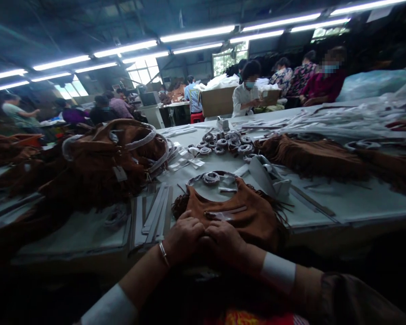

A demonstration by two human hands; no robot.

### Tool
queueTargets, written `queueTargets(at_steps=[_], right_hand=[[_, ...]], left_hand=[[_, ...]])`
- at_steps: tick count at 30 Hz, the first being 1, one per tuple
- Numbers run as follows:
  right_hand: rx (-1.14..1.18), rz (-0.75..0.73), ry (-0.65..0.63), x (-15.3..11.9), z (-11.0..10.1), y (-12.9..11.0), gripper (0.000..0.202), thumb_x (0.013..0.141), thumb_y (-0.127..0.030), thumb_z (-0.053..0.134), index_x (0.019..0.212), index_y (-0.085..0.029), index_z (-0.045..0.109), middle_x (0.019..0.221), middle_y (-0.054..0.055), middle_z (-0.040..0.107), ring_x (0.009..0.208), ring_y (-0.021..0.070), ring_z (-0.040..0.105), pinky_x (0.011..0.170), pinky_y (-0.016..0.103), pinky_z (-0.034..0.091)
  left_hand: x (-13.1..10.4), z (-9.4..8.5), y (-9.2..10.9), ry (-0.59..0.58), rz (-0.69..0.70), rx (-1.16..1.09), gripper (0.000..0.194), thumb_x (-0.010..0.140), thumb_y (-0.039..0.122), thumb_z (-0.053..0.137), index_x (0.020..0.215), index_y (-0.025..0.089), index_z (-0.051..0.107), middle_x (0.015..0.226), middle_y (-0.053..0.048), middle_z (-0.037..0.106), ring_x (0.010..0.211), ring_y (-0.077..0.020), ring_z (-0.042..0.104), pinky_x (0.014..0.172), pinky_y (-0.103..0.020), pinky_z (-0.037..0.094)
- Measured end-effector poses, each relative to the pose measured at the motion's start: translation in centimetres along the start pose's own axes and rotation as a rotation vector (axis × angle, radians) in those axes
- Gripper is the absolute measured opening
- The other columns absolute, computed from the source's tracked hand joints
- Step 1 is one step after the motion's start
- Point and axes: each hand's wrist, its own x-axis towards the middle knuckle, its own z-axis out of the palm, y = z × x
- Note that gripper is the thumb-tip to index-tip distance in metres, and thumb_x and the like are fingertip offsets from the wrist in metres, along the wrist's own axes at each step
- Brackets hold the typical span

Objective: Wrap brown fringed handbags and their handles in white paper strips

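Both hands (185, 231) (226, 238), curled side by side, grip a brown bag's (257, 213) near edge

Left grip (186, 231) and right grip (226, 237) are holding a brown bag (257, 214); wrapped coils (232, 143) are lying beyond it.

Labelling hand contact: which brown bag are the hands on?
The central fringed bag, touching left hand and right hand; brown heaps farther left and right lie apart from both.

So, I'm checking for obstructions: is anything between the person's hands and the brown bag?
Nothing visible: the left hand and right hand touch the brown bag along its near side. The clear plastic on it lies beyond them.
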Motion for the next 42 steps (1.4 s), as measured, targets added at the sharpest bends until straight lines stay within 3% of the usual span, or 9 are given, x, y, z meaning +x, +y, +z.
queueTargets(at_steps=[2,5,9,15,25,29,33,38,42], right_hand=[[-0.014,-0.025,-0.072,-1.0,-2.1,0.2,0.017,0.093,-0.033,0.062,0.095,-0.018,0.068,0.097,0.008,0.071,0.090,0.0214,0.063,0.085,0.035,0.045],[-0.125,-0.055,-0.172,-4.0,-5.3,1.7,0.052,0.081,-0.042,0.074,0.127,-0.021,0.060,0.125,0.011,0.065,0.113,0.0285,0.057,0.097,0.043,0.040],[-0.351,-0.022,-0.103,-8.2,-7.6,5.1,0.052,0.084,-0.021,0.068,0.135,-0.019,0.056,0.132,0.013,0.062,0.116,0.0288,0.055,0.100,0.044,0.037],[-0.259,0.078,0.020,-8.3,-8.0,8.5,0.022,0.097,-0.021,0.049,0.102,-0.018,0.070,0.093,0.009,0.072,0.087,0.0217,0.061,0.084,0.036,0.041],[0.557,0.623,0.053,-6.1,-6.8,9.4,0.035,0.085,-0.048,0.056,0.068,-0.017,0.060,0.059,-0.003,0.047,0.054,0.0108,0.041,0.049,0.023,0.029],[0.529,0.639,0.121,-5.9,-6.4,9.2,0.039,0.084,-0.051,0.055,0.062,-0.018,0.052,0.059,-0.004,0.042,0.055,0.0104,0.037,0.049,0.023,0.028],[0.473,0.624,0.126,-6.1,-6.1,9.4,0.038,0.086,-0.050,0.053,0.064,-0.019,0.051,0.061,-0.003,0.042,0.057,0.0112,0.038,0.049,0.023,0.029],[0.428,0.596,0.122,-6.2,-6.0,9.7,0.039,0.089,-0.049,0.051,0.064,-0.019,0.050,0.062,-0.003,0.042,0.059,0.0117,0.040,0.052,0.024,0.031],[0.312,0.512,0.124,-6.3,-6.0,10.3,0.040,0.094,-0.045,0.047,0.065,-0.019,0.052,0.064,-0.002,0.049,0.062,0.0130,0.045,0.057,0.025,0.037]], left_hand=[[-0.4,0.8,-0.5,0.054,-0.003,-0.048,0.025,0.097,0.028,0.051,0.075,0.019,0.061,0.074,-0.002,0.066,0.071,-0.0161,0.060,0.091,-0.040,0.046],[-1.3,1.6,-2.2,0.133,-0.013,-0.155,0.018,0.095,0.023,0.054,0.081,0.021,0.065,0.091,-0.004,0.073,0.088,-0.0181,0.065,0.094,-0.040,0.047],[-2.2,1.9,-3.9,0.218,-0.146,-0.289,0.010,0.091,0.020,0.060,0.086,0.020,0.069,0.106,-0.008,0.072,0.107,-0.0211,0.066,0.094,-0.039,0.052],[-2.5,2.1,-4.5,0.224,-0.281,-0.423,0.010,0.091,0.020,0.061,0.092,0.020,0.071,0.101,-0.007,0.073,0.115,-0.0228,0.066,0.098,-0.039,0.054],[-3.3,3.4,-4.7,0.291,-0.292,-0.172,0.019,0.094,0.016,0.050,0.102,0.022,0.066,0.108,-0.006,0.072,0.122,-0.0226,0.061,0.101,-0.043,0.053],[-2.6,2.5,-1.0,0.354,-0.290,-0.018,0.046,0.082,0.009,0.054,0.126,0.022,0.055,0.130,-0.010,0.062,0.132,-0.0269,0.051,0.111,-0.053,0.043],[-1.5,3.7,2.0,0.396,-0.254,0.057,0.040,0.085,0.024,0.065,0.123,0.023,0.054,0.123,-0.011,0.063,0.123,-0.0288,0.056,0.114,-0.056,0.035],[-0.7,5.7,1.2,0.370,-0.221,0.018,0.039,0.078,0.036,0.079,0.107,0.021,0.058,0.104,-0.008,0.067,0.101,-0.0271,0.062,0.104,-0.053,0.042],[-0.7,5.1,0.4,0.233,-0.265,-0.055,0.029,0.075,0.032,0.082,0.087,0.020,0.059,0.084,-0.003,0.064,0.083,-0.0222,0.060,0.093,-0.046,0.046]])
